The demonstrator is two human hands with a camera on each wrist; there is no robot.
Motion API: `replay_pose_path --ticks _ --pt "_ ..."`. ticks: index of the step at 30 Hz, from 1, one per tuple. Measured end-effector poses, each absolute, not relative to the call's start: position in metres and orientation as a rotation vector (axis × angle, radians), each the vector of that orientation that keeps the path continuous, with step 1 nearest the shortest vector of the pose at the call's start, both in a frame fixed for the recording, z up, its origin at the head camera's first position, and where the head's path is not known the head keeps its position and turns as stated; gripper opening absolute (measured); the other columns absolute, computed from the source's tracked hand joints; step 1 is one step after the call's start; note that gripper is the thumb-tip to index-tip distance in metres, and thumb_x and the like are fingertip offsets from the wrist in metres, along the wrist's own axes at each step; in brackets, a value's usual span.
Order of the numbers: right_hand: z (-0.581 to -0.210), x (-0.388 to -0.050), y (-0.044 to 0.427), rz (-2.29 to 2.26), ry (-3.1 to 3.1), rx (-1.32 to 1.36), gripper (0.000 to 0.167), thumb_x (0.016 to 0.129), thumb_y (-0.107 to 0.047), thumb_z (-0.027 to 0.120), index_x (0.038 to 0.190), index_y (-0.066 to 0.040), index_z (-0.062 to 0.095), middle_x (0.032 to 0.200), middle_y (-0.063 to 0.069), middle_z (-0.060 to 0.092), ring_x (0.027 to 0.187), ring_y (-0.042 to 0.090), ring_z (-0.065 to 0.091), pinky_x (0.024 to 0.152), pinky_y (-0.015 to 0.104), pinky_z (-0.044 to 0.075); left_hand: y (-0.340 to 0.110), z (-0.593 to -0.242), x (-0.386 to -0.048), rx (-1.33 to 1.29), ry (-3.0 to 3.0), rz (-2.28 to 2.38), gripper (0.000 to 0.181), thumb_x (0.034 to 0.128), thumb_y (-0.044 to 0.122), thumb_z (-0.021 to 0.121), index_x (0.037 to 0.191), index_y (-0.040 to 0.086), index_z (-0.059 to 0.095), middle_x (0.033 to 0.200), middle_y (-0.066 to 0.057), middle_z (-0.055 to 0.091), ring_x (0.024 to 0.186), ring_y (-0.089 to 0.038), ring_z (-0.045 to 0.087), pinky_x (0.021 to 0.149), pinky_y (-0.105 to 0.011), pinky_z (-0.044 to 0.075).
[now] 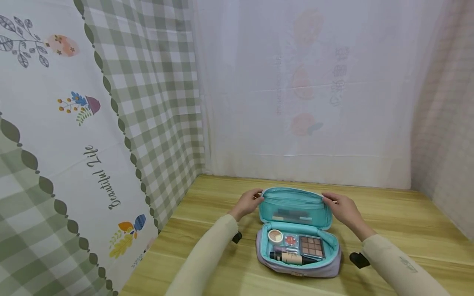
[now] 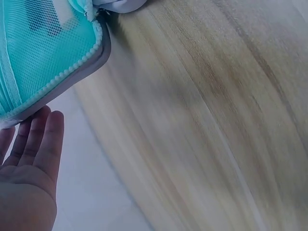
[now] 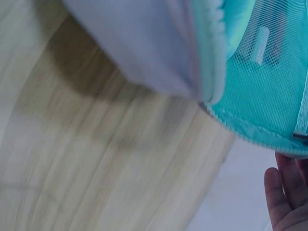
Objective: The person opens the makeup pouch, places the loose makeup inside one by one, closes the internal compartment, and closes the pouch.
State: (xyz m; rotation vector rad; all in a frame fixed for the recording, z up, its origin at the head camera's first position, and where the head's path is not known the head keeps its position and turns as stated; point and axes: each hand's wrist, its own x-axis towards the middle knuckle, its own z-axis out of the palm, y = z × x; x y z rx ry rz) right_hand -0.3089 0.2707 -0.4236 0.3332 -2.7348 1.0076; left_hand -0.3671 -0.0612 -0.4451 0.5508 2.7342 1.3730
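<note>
A lavender cosmetic bag (image 1: 335, 267) with turquoise lining stands unzipped on the table, its lid (image 1: 267, 213) raised. My left hand (image 1: 247, 204) pinches the lid's upper left corner, thumb in front and fingers behind. At the upper right corner, my right hand (image 1: 344, 209) holds the lid the same way. Inside the bag lie an eyeshadow palette (image 1: 312, 246), a round three-colour compact (image 1: 275, 236), a small clear case with red in it (image 1: 290, 240), a purplish tube (image 1: 285, 249) and a beige bottle with black ends (image 1: 292, 258). Slim items show behind the lid's mesh pocket (image 3: 269, 91).
The wood-grain table (image 1: 207, 205) runs back to a white cloth (image 1: 240, 123). A green checked curtain (image 1: 155, 82) with printed plants hangs along the left side, and another pale cloth (image 1: 444, 164) on the right.
</note>
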Motion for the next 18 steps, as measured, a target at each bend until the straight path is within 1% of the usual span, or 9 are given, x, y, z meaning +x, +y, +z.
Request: replay_pose_path --ticks 8,12,18 --pt "-0.4246 -0.3012 0.2758 0.922 -2.712 0.371 0.044 0.104 -0.025 0.053 0.13 0.01 0.057 0.122 0.03 0.062 0.105 0.048 0.06 0.081 0.057 0.052 -0.0625 -0.4418 -0.3626 0.573 2.756 1.377 0.035 0.1025 0.019 0.057 0.135 0.006 0.059 0.115 -0.008 0.064 0.104 -0.022 0.06 0.085 -0.036 0.053" --pt "-0.424 -0.2995 0.277 0.898 -2.707 0.387 0.04 0.104 -0.022 0.053 0.128 0.009 0.06 0.119 0.03 0.064 0.107 0.049 0.06 0.083 0.059 0.051 -0.0616 -0.4404 -0.3605 0.574 2.771 1.379 0.033 0.1018 0.017 0.058 0.133 0.006 0.06 0.113 -0.007 0.065 0.1 -0.021 0.06 0.081 -0.034 0.053" --pt "-0.4219 -0.2996 0.2789 0.875 -2.721 0.374 0.038 0.105 -0.023 0.051 0.125 0.008 0.063 0.119 0.03 0.064 0.11 0.05 0.058 0.084 0.062 0.048 -0.0598 -0.4385 -0.3585 0.575 2.804 1.369 0.034 0.1017 0.016 0.057 0.133 0.005 0.06 0.111 -0.007 0.064 0.097 -0.019 0.059 0.079 -0.032 0.053"
